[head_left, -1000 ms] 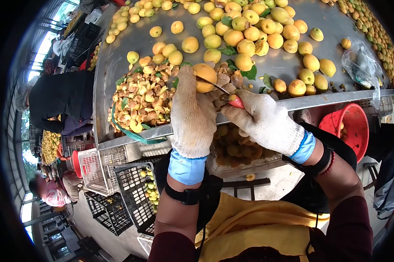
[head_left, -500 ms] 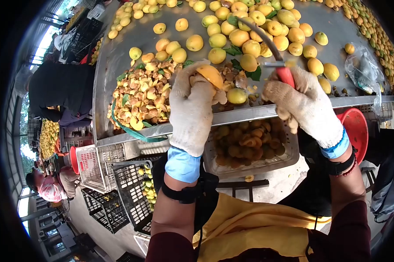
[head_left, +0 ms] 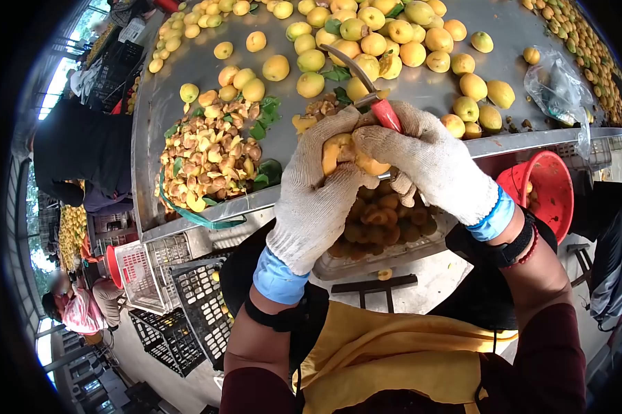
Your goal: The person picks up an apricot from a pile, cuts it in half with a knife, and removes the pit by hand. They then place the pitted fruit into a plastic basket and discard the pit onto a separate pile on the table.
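Both my gloved hands meet above the table's front edge. My left hand [head_left: 327, 186] is wrapped round a cut yellow peach [head_left: 338, 152], its orange flesh open. My right hand [head_left: 428, 160] grips the red handle of a curved knife [head_left: 385, 114], the blade pointing up and away to the left. The right thumb and fingers also press against the peach, right beside the left hand. Below the hands, a plastic crate [head_left: 366, 266] holds many cut orange peach pieces, partly hidden by the gloves. A heap of peach scraps [head_left: 207, 155] lies on the table to the left.
Whole yellow peaches [head_left: 400, 32] spread over the metal table [head_left: 283, 96]. A clear plastic bag [head_left: 556, 86] lies at the right, above a red bucket [head_left: 547, 186]. Black crates [head_left: 200, 303] stand at lower left. People [head_left: 83, 155] are at the far left.
My right hand has moved left with the knife to meet my left hand at the peach. The peach, earlier a rounded piece held up in the left hand, now shows opened flesh.
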Action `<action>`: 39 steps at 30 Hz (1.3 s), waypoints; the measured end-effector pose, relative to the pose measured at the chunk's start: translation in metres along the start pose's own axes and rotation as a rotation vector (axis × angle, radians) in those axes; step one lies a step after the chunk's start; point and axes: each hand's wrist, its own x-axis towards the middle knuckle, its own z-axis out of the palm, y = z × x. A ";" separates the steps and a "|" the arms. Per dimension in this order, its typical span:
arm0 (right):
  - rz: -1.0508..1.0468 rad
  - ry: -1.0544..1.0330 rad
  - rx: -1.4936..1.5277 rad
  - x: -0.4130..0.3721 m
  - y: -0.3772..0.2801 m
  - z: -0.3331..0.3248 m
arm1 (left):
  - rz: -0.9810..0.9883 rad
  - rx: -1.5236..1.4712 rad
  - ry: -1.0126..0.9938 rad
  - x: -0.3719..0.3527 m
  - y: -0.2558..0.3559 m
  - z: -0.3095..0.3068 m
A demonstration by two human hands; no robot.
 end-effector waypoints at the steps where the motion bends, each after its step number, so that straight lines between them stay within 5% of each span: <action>1: 0.046 0.013 0.055 -0.001 0.003 0.002 | 0.044 0.060 0.010 -0.001 -0.005 -0.003; 15: 0.182 0.042 0.088 0.015 -0.005 0.016 | -0.156 0.129 0.090 0.023 0.005 -0.019; 17: 0.130 0.025 0.064 0.018 -0.006 0.012 | -0.390 -0.345 0.112 0.029 -0.002 -0.027; 19: 0.176 0.045 0.035 0.014 -0.016 0.013 | -0.364 -0.387 0.012 0.021 -0.002 -0.030; 22: 0.247 -0.025 -0.081 0.005 -0.014 -0.003 | -0.190 0.078 0.068 -0.001 0.019 -0.020; 24: 0.219 -0.070 -0.263 -0.014 -0.019 -0.012 | -0.208 0.088 0.169 -0.004 0.022 -0.034; 27: 0.040 -0.099 -0.405 -0.030 0.004 -0.019 | -0.095 0.084 0.258 0.001 0.016 -0.049; 29: -0.078 -0.103 -0.535 -0.034 0.004 -0.024 | -0.065 0.445 0.351 0.013 0.021 -0.042; 31: -0.009 0.089 -0.343 -0.039 -0.005 -0.032 | 0.040 0.458 0.320 0.034 0.008 -0.036; 33: -0.007 0.234 -0.121 -0.037 -0.017 -0.044 | 0.077 0.734 0.251 0.059 0.012 -0.011; 35: -0.068 0.345 -0.011 -0.029 -0.021 -0.052 | -0.084 1.192 0.118 0.092 0.017 0.014; 39: -0.124 0.303 0.104 -0.023 -0.023 -0.067 | -0.084 1.572 -0.024 0.135 -0.016 0.020</action>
